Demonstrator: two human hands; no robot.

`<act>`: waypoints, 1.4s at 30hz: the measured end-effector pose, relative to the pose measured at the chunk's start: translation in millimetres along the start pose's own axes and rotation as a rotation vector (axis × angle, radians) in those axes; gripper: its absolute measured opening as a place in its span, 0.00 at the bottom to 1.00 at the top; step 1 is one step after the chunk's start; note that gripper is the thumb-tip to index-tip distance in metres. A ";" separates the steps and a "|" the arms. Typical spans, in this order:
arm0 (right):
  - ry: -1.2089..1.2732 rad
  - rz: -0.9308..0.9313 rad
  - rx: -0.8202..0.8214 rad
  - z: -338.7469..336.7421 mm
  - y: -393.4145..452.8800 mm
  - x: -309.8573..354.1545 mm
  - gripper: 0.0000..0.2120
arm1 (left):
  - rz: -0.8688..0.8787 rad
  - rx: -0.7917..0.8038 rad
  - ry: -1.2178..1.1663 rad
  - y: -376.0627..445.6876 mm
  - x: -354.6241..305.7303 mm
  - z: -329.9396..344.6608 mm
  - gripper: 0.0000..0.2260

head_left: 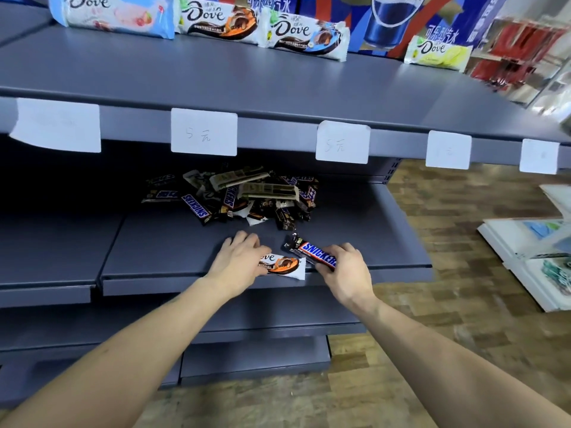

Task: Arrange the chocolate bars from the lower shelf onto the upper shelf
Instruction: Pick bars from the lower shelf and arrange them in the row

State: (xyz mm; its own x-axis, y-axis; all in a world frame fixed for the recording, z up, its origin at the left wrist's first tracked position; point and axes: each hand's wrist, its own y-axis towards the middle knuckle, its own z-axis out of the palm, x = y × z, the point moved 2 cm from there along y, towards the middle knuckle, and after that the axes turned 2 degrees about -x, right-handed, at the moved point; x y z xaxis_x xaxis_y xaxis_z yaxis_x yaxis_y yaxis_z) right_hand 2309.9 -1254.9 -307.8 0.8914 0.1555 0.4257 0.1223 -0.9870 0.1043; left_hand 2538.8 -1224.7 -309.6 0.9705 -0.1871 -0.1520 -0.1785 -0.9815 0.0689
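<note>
at the lower shelf (173,251) front, the left hand (239,262) pinches a dove bar (282,265), the right hand (347,271) clasps a snickers (315,254): light, stiff, slick-wrapped bars probably best gripped mid-length.

Both hands reach forward, left (239,261) and right (347,270) gripping.

The lower shelf (355,236) and upper shelf (216,78) are slate grey. The Snickers bar (312,253) is dark brown with blue lettering edged red; the Dove bar (282,265) is white with orange and brown. The price tags (204,135) are white and the floor (448,211) shows a brown wood-grain pattern.
</note>
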 end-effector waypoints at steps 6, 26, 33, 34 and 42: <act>0.052 -0.039 -0.006 -23.6 -18.9 -13.3 0.18 | 0.022 -0.108 0.031 -32.8 -38.3 -7.2 0.18; 0.030 -0.460 -0.182 -213.1 -101.7 -20.2 0.16 | 0.120 -0.555 0.302 -138.4 -169.0 -155.6 0.19; 0.007 -0.531 -0.321 -280.9 -77.1 8.6 0.17 | 0.134 -0.696 0.418 -117.1 -180.6 -236.0 0.19; 0.005 -0.538 -0.338 -288.0 -72.1 13.0 0.18 | 0.132 -0.710 0.429 -113.5 -180.7 -244.6 0.18; -0.067 -0.522 -0.407 -312.5 -21.3 39.7 0.16 | 0.082 -0.779 0.449 -73.0 -159.3 -278.7 0.18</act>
State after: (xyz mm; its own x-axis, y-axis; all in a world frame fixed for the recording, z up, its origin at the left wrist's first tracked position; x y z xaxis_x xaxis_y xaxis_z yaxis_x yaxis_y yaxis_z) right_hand 2206.3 -1214.9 -12.1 0.7868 0.5928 0.1717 0.3825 -0.6867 0.6182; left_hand 2442.4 -1112.2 -15.6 0.9605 -0.0618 0.2712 -0.2482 -0.6305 0.7354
